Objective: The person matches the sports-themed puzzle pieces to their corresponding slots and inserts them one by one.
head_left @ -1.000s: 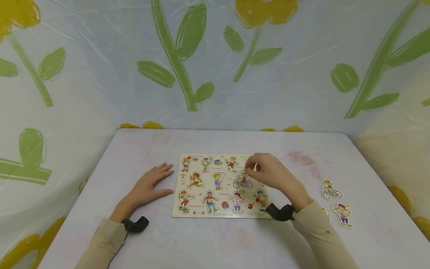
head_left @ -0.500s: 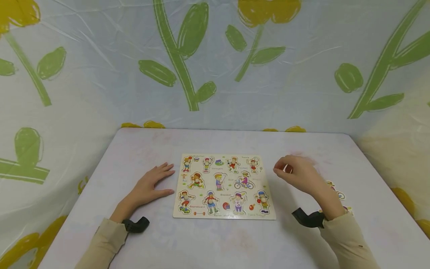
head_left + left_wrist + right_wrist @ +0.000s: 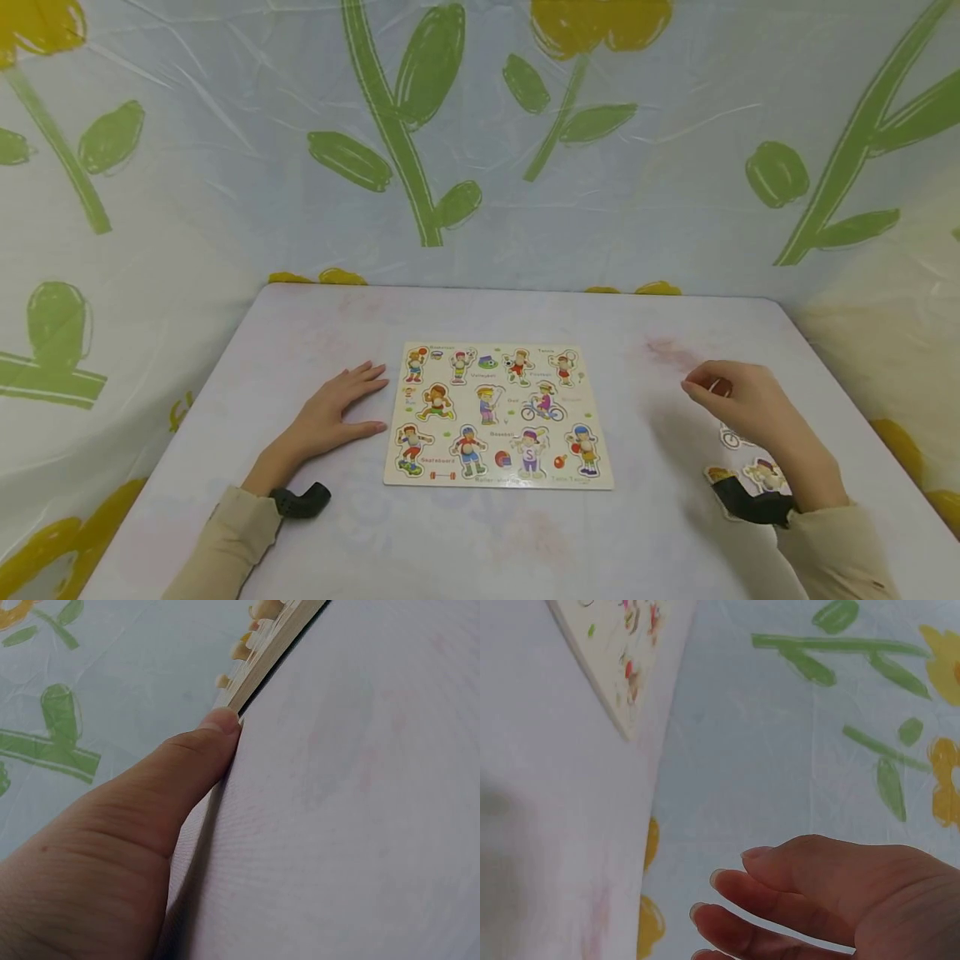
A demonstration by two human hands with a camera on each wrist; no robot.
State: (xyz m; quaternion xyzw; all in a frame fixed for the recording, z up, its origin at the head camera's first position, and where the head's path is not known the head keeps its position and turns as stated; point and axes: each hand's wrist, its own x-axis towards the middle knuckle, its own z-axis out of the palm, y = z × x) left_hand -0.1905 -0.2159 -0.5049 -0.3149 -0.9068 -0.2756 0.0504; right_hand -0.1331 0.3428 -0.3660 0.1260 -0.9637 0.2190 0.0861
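A wooden knob puzzle board (image 3: 465, 408) with printed children playing sports lies mid-table. Several cutouts, such as the tennis figure (image 3: 566, 367), sit in its recesses. My left hand (image 3: 337, 417) rests flat beside the board, fingers spread; in the left wrist view its thumb (image 3: 202, 746) reaches the board's edge. Off to the right my right hand (image 3: 742, 404) hovers over the table, fingers loosely bent and holding nothing. Below it are loose pieces: a bicycle piece (image 3: 731, 438) largely covered by the hand, a baseball piece (image 3: 763, 475), and a third piece (image 3: 720, 473) partly behind the wrist camera.
The pale table (image 3: 495, 550) has its far edge against a flower-printed cloth (image 3: 247, 167), which also hangs at both sides. A black wrist camera (image 3: 303, 502) sticks out from the left wrist, another black camera (image 3: 750, 502) from the right.
My right hand has left the board's upper right corner and moved right toward the loose pieces, uncovering the tennis figure. The left hand has stayed in place.
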